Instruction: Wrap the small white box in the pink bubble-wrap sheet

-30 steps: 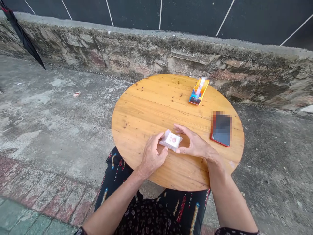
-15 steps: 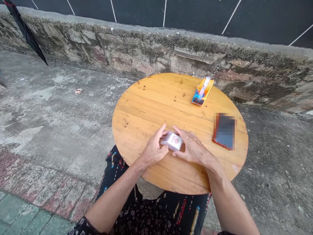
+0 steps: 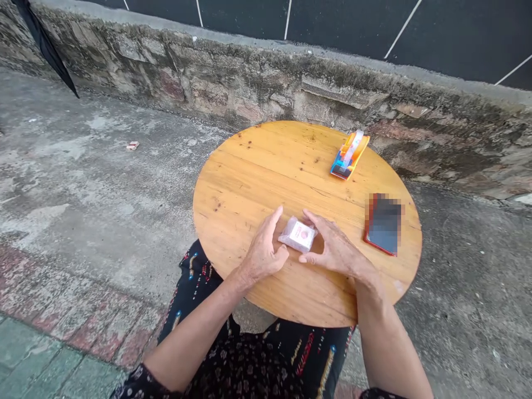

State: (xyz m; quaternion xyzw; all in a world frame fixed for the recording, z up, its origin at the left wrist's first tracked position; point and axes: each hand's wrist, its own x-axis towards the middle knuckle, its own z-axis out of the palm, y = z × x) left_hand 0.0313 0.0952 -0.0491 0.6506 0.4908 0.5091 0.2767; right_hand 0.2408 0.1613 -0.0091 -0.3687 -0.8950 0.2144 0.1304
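A small white box [image 3: 300, 235] in clear plastic wrap, with a reddish print on top, rests on the round wooden table [image 3: 245, 188]. To its left is my left hand [image 3: 266, 246], thumb and fingers spread apart in a curve. On the other side my right hand [image 3: 330, 244] curves the same way, its thumb and index finger apart. Both hands frame the box, and neither appears to grip it. Whether the right fingers brush the wrap I cannot tell.
Toward the table's far right stands an orange and blue tape dispenser [image 3: 349, 156] with a roll of tape. A phone in a red case [image 3: 382, 227] lies at the right. Behind runs a low stone wall [image 3: 249, 88], with a closed black umbrella [image 3: 50, 52] leaning at left.
My hands have moved slightly apart and let go of the wrapped box, which now lies between them. The whole view has shifted a little.
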